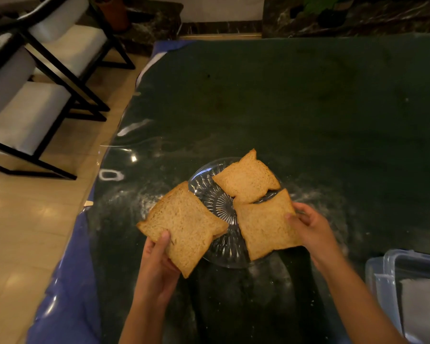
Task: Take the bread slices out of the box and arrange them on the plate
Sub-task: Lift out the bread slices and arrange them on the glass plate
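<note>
A clear cut-glass plate [216,199] sits on the dark green table near me. One brown bread slice [246,178] lies flat on the plate's far side. My right hand [308,225] grips a second slice [265,224] by its right edge, over the plate's right part. My left hand [157,256] holds a third slice [181,224] by its near corner, thumb on top, over the plate's left rim. The clear plastic box [407,286] stands at the lower right, partly cut off by the frame.
The dark green table [283,108] has a shiny plastic cover and a blue edge [67,281] on the left. White-cushioned chairs with black frames [42,78] stand on the wooden floor at the left. A dark marble ledge with plants runs along the back.
</note>
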Demonstrator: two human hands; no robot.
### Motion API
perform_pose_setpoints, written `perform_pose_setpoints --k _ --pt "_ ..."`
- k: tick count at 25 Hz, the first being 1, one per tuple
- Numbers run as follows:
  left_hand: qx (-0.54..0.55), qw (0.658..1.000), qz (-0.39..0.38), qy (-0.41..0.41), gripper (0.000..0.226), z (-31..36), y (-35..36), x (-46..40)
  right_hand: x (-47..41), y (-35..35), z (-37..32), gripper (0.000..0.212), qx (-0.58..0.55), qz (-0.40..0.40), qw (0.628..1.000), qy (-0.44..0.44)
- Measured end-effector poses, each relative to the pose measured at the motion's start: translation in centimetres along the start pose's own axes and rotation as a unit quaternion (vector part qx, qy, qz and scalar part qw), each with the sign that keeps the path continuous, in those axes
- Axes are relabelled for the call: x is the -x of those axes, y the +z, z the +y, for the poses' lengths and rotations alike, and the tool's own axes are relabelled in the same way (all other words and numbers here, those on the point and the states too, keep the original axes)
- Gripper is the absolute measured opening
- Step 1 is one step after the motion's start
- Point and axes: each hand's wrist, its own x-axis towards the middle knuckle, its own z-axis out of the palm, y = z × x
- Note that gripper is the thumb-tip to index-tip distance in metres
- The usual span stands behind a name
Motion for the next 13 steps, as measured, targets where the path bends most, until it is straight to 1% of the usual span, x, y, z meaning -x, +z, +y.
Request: perform_pose_setpoints --k 3,9,11,13 --pt "-0.002 1.000 0.000 -0.003 0.039 -0.09 0.04 0.15 -0.52 0.19 0.08 0.022 0.019 0.023 0.999 -0.030" --pt "0.000 1.000 -0.001 -0.005 0.035 -0.31 0.21 0.32 -0.69 0.61 0.56 0.025 0.065 0.081 0.994 -0.039" --pt "-0.007 1.000 -0.001 -0.008 0.034 -0.40 0.41 0.39 -0.56 0.91 0.28 0.026 0.132 0.109 0.982 -0.077" --pt "-0.007 1.000 -0.003 -0.009 0.036 -0.41 0.55 0.44 -0.47 1.05 -0.20 0.026 0.249 0.150 0.949 -0.125"
